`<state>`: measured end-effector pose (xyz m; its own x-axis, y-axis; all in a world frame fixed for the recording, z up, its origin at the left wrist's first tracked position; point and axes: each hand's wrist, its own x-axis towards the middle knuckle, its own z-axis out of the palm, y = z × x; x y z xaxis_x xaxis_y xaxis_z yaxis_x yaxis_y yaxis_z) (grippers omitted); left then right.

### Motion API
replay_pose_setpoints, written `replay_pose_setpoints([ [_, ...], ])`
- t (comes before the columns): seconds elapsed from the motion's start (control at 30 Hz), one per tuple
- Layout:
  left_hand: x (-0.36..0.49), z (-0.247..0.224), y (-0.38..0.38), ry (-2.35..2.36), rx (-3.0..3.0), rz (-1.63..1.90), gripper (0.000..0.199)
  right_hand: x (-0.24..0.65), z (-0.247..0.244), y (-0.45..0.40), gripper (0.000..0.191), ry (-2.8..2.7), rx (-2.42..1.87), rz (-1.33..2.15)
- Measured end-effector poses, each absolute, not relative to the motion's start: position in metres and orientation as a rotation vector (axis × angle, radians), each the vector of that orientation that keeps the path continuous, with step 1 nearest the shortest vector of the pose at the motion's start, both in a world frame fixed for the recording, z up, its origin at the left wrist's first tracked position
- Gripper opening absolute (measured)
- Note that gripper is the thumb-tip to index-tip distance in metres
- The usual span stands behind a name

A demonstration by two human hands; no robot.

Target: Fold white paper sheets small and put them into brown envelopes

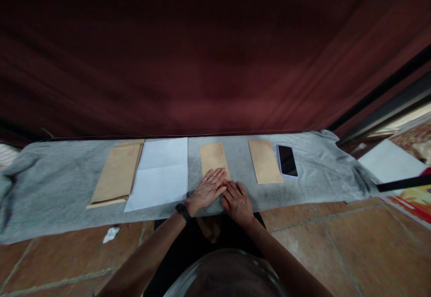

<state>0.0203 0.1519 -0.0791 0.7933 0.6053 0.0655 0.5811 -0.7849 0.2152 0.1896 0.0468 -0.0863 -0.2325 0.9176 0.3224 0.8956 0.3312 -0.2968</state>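
A brown paper envelope (213,155) lies flat on the grey cloth in front of me. My left hand (208,190), a dark band on its wrist, rests palm down across the envelope's near part with fingers stretched out. Close beside it, my right hand (239,202) lies palm down at the envelope's near right corner, fingers extended and slightly apart. The fingertips of the two hands meet or nearly meet. Both hands cover the envelope's near edge. White paper sheets (160,173) with a crosswise crease lie just left of my left hand.
A stack of brown envelopes (114,175) lies left of the white sheets. Another envelope (266,161) and a phone (287,160) lie to the right. Grey cloth (323,166) covers the narrow surface, with a dark red curtain (215,63) behind it. White scrap (111,234) lies on the tiled floor.
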Motion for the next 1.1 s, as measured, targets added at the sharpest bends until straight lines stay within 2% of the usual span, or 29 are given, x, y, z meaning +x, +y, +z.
replay_pose_setpoints([
  [0.33,-0.009,-0.072,0.110,0.932,2.875,0.254,0.070,0.191,-0.091,0.048,0.047,-2.190,-1.598,0.038],
  [0.87,-0.033,-0.081,0.089,0.986,2.891,0.264,0.069,0.218,-0.088,0.033,0.049,-2.124,-1.709,0.011],
  [1.1,-0.034,-0.083,0.088,1.001,2.899,0.289,0.068,0.186,-0.085,0.041,0.050,-2.283,-1.529,0.044],
])
